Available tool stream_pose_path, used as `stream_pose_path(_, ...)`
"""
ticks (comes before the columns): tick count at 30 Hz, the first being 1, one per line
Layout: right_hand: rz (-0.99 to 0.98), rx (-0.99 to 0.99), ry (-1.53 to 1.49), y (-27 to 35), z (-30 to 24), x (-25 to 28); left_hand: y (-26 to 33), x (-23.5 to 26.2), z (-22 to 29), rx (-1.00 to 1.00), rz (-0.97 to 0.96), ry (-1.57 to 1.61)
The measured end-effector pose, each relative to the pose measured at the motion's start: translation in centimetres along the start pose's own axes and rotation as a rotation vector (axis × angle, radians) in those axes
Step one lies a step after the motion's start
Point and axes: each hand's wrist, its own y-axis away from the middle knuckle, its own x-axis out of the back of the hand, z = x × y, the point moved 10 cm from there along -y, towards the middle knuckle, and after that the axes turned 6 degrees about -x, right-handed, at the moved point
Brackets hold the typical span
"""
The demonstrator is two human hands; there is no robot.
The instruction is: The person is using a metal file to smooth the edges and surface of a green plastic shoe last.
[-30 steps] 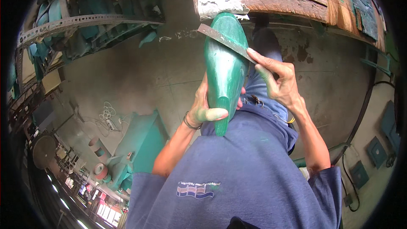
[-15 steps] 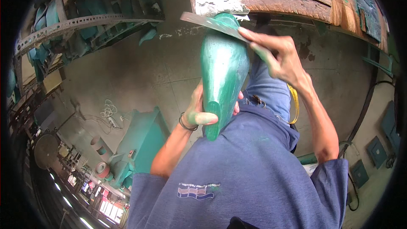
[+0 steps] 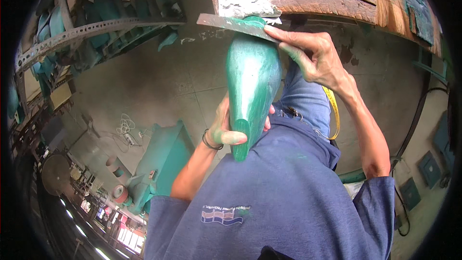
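A grey concrete floor [image 3: 178, 77] spreads below me, with a perforated grey metal rack [image 3: 106, 25] of teal foot-shaped forms [image 3: 57, 21] at ten o'clock. A green box-shaped machine [image 3: 166, 151] stands at eight o'clock and a tangled white cord [image 3: 126, 124] lies at nine. At one o'clock, a worn brown wooden bench [image 3: 327, 5] closes off the space ahead, a ragged white pad [image 3: 248, 4] on its near edge. A yellow strap-like strip [image 3: 335, 110] hangs by my blue jeans [image 3: 308, 101] at three.

My left hand [image 3: 223, 127] is wrapped around the narrow end of a glossy green shoe last [image 3: 251, 77], thumb across the top, fingertips showing on its far side. From that grip the last runs out toward twelve o'clock, widening; its small end pokes past my thumb toward six. My right hand [image 3: 315, 58], at one o'clock, pinches the right end of a long, flat grey metal file [image 3: 231, 24], which crosses the last near its far end and hides part of it. Whether that end touches the pad, I can't quite tell.
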Motion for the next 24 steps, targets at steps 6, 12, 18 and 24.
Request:
stream_pose_path(6, -0.002, -0.011, 0.093, 3.6, 0.9, 0.9, 0.6, 0.1, 0.4, 0.007, 0.018, 0.031)
stream_pose_path(12, -0.017, 0.098, 0.106, -1.0, 0.1, -0.1, 0.1, 0.2, 0.0, 0.001, -0.004, -0.017)
stream_pose_path(18, -0.113, -0.023, 0.084, 2.7, 0.4, 0.6, 0.5, 0.1, 0.4, -0.009, 0.013, 0.05)
stream_pose_path(24, -0.063, 0.15, 0.109, -1.6, -0.8, -0.6, 0.0, 0.3, 0.1, 0.003, -0.001, -0.014)
